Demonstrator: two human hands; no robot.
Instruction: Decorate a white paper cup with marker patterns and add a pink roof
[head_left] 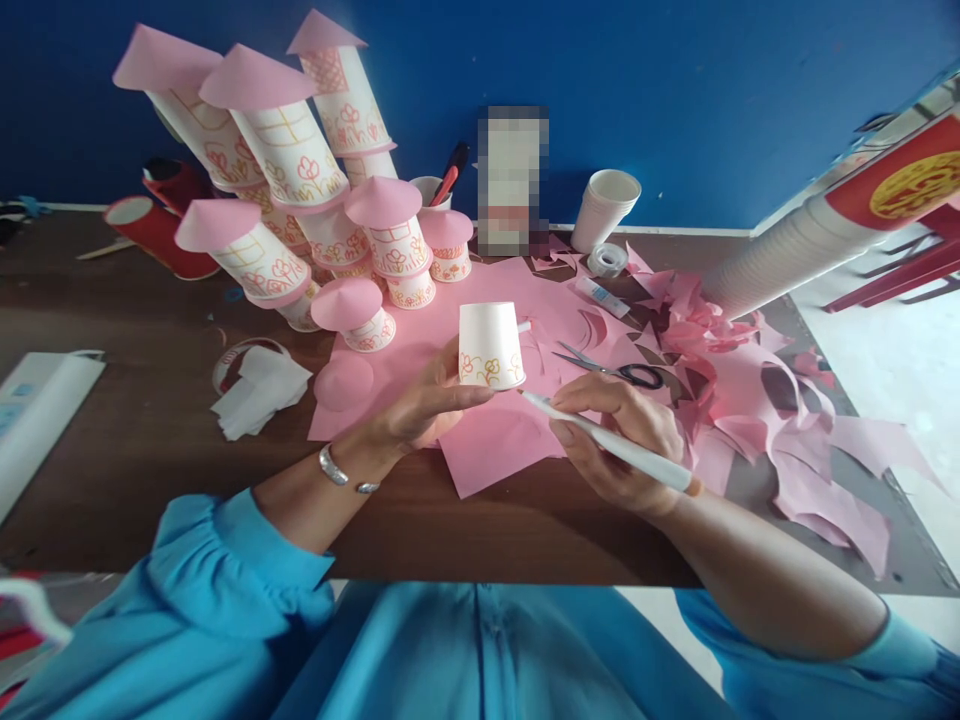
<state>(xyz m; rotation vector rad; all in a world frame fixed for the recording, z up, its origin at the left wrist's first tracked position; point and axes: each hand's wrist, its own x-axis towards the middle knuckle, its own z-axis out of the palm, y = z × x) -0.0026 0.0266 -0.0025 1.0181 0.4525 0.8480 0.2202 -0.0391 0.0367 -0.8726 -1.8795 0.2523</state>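
My left hand [431, 400] grips a white paper cup [488, 335] turned upside down, with flowers drawn in orange and yellow along its lower band. Between the fingers of my right hand [622, 440] is a white marker pen [630, 452], its tip close to the cup's rim at the lower right. Whether the tip touches the cup I cannot tell. Pink paper sheets [480, 460] lie beneath both hands. Just beyond my right hand rest black-handled scissors [637, 374], partly spread. A pink paper cone [343, 384] lies left of the cup.
Paper-cup towers [300, 160] with pink cone roofs stand at the back left. Pink scraps [795, 420] cover the right side. A tall cup stack [795, 250] leans there. Clear tape [607, 260] sits near white cups [604, 212]. White tissues [262, 390] lie left.
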